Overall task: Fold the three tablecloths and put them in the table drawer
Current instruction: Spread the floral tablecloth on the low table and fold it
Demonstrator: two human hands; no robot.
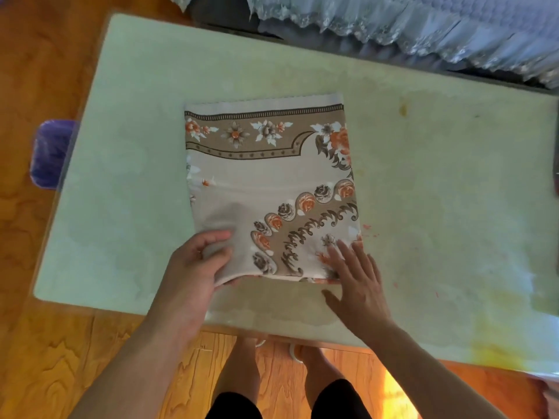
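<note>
A beige tablecloth (269,182) with orange and brown flowers lies folded into a rectangle in the middle of the pale green table (438,164). My left hand (196,261) grips its near left corner, thumb on top and fingers curled under the folded edge. My right hand (357,273) lies flat with straight fingers on the near right corner, pressing the cloth down. No other tablecloth and no drawer are visible.
A bed with a blue-grey lace frill (423,28) runs along the table's far side. A purple bin (51,152) stands on the wooden floor (36,343) at the left. My legs are below the near table edge.
</note>
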